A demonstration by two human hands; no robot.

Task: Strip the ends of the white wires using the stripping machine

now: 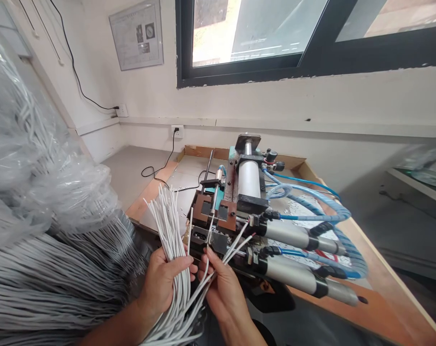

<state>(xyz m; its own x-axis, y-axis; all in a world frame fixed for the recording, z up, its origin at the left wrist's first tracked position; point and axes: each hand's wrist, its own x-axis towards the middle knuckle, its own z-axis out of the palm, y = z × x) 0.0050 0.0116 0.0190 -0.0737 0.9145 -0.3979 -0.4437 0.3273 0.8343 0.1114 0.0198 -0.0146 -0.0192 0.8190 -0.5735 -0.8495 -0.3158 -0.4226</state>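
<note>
My left hand is closed around a thick bundle of white cables, whose cut ends fan out above the fist. One cable stands a little apart at the bundle's right side. Between thumb and fingers, my right hand pinches a single white cable whose tip reaches between the jaws of a pneumatic machine. A few more cables lie across the right hand, pointing up to the right, with reddish tips showing on some. Below, the cables' lower lengths cross between both wrists.
On the left hang masses of grey cables under clear plastic wrap. Silver air cylinders with blue hoses jut out to the right. A wooden-edged table carries the machine, with white scraps scattered on it. Behind are a wall and window.
</note>
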